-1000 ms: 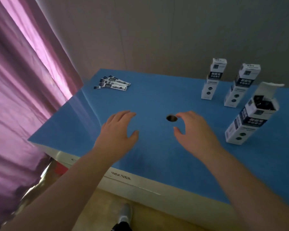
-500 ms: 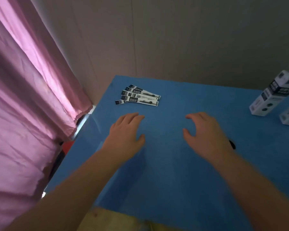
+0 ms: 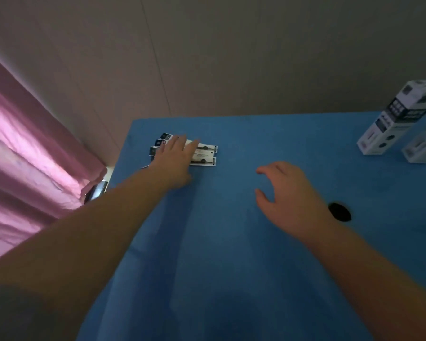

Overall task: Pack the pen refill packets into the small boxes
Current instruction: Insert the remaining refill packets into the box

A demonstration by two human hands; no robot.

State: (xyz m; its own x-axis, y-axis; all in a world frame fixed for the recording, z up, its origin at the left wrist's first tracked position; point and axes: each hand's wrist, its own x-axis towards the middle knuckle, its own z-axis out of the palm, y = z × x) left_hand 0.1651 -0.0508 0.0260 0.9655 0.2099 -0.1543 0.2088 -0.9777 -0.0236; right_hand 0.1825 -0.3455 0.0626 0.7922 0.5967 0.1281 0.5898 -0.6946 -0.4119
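Presently the left hand [image 3: 174, 156] lies with straight fingers flat on the pen refill packets [image 3: 203, 153], fanned near the table's [image 3: 207, 267] far left corner. Right hand [image 3: 289, 195] hovers mid-table, fingers loosely spread, holding nothing. Two small boxes [image 3: 389, 124] stand at the far right edge.

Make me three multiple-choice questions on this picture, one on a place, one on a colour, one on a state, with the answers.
1. Where do the refill packets lie?
A. near the table's far left corner
B. beside the boxes
C. on the floor

2. What colour is the table top?
A. red
B. blue
C. white

3. What is the left hand doing?
A. lifting a box
B. hanging off the table
C. reaching over the packets with straight fingers

Answers: 1 A, they sit by the pink curtain. 2 B, the surface is blue. 3 C, its fingers cover the packets; a grip is not visible.
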